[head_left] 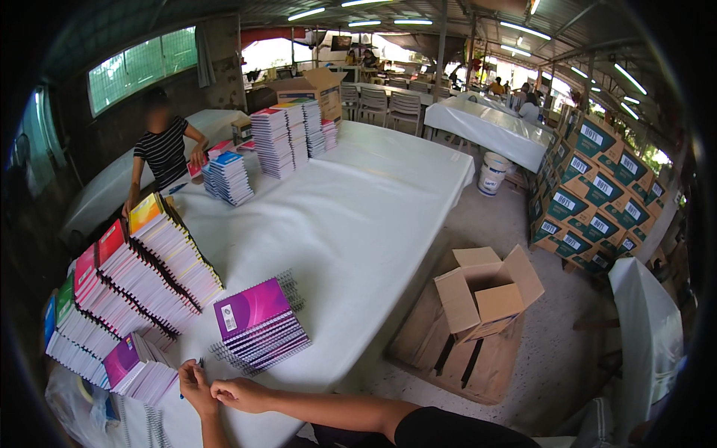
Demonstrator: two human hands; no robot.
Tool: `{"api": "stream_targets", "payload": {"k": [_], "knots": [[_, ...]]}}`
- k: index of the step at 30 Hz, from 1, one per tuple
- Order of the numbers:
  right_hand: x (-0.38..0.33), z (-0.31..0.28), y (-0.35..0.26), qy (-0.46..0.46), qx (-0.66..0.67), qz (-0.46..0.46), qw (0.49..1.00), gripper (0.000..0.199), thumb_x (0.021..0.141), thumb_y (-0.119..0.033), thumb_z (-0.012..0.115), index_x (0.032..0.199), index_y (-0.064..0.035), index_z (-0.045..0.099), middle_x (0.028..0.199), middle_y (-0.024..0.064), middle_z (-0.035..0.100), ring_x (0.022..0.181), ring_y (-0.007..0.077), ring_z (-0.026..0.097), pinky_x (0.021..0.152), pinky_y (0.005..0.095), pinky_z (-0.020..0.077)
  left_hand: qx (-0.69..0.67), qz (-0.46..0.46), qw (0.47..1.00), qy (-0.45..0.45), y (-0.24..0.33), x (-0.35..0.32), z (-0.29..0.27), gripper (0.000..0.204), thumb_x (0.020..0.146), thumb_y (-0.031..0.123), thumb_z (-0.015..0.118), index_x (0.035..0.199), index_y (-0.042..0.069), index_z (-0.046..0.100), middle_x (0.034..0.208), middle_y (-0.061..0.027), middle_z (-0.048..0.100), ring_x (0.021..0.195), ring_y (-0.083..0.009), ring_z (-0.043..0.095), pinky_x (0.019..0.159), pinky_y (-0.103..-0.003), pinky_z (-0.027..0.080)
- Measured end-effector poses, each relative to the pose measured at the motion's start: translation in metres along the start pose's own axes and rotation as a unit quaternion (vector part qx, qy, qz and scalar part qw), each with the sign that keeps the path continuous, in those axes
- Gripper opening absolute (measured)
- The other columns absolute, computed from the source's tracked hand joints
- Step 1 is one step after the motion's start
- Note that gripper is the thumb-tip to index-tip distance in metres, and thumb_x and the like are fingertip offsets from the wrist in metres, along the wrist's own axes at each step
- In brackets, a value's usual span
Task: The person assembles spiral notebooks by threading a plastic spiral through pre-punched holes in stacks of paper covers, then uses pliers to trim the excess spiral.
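Observation:
At the table's near edge, my left hand (196,387) is closed around a small, thin tool (201,363) with a dark tip. A bit of blue shows below the same hand; the tool's kind is unclear. My right hand (243,395) is curled beside it, touching near the left wrist, and what its fingers hold, if anything, is hidden. Just beyond stands a stack of purple spiral-bound notebooks (254,310) with wire coils jutting out at both sides. Left of my hands sits a shorter pile of purple-covered books (123,362). Loose coils (155,427) lie at the near edge.
Tall stacks of coloured notebooks (160,254) line the table's left side. A co-worker (164,145) sits beyond them, near more stacks (272,142) and a carton (317,89). Right of the white-covered table (358,194), an open box (489,299) rests on a wooden board; piled cartons (597,194) stand behind.

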State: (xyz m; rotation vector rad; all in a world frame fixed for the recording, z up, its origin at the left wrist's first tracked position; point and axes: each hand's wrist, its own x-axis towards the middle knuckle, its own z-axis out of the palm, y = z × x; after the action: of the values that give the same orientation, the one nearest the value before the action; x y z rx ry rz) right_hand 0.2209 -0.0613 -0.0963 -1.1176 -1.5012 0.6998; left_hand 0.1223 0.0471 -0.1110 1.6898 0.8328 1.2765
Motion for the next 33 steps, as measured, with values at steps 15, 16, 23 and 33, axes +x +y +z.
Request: {"api": "stream_targets", "payload": {"k": [15, 16, 23, 33], "knots": [[-0.002, 0.003, 0.010, 0.001, 0.010, 0.016, 1.000, 0.009, 0.086, -0.006, 0.053, 0.093, -0.0028, 0.050, 0.073, 0.0101, 0.057, 0.062, 0.0203, 0.053, 0.060, 0.0324, 0.0428, 0.028, -0.008, 0.999, -0.024, 0.012, -0.001, -0.001, 0.005, 0.089, 0.003, 0.050, 0.092, -0.001, 0.053, 0.079, 0.0007, 0.050, 0.068, -0.0049, 0.043, 0.061, -0.019, 0.037], [-0.002, 0.003, 0.009, -0.001, 0.009, 0.014, 1.000, 0.009, 0.086, -0.006, 0.053, 0.093, -0.0029, 0.050, 0.074, 0.0101, 0.057, 0.062, 0.0204, 0.054, 0.060, 0.0325, 0.0429, 0.020, -0.019, 0.999, -0.029, 0.009, -0.001, -0.002, 0.005, 0.089, 0.003, 0.050, 0.092, -0.001, 0.053, 0.078, 0.0009, 0.050, 0.068, -0.0048, 0.043, 0.061, -0.019, 0.037], [-0.002, 0.004, 0.010, 0.009, 0.008, 0.006, 1.000, 0.008, 0.084, -0.006, 0.054, 0.091, -0.0032, 0.049, 0.070, 0.0102, 0.055, 0.060, 0.0216, 0.053, 0.058, 0.0337, 0.0421, -0.002, -0.034, 0.999, -0.036, 0.010, -0.001, 0.000, 0.005, 0.088, 0.001, 0.050, 0.091, -0.001, 0.053, 0.075, 0.0011, 0.050, 0.065, -0.0048, 0.042, 0.059, -0.019, 0.036], [-0.002, 0.002, 0.010, 0.003, -0.009, 0.011, 1.000, 0.010, 0.085, -0.008, 0.055, 0.093, -0.0029, 0.050, 0.071, 0.0100, 0.057, 0.061, 0.0209, 0.054, 0.058, 0.0331, 0.0426, -0.001, -0.030, 0.998, -0.054, 0.005, -0.001, -0.001, 0.006, 0.088, 0.000, 0.050, 0.092, -0.002, 0.053, 0.075, 0.0006, 0.050, 0.065, -0.0051, 0.043, 0.060, -0.019, 0.037]]}}
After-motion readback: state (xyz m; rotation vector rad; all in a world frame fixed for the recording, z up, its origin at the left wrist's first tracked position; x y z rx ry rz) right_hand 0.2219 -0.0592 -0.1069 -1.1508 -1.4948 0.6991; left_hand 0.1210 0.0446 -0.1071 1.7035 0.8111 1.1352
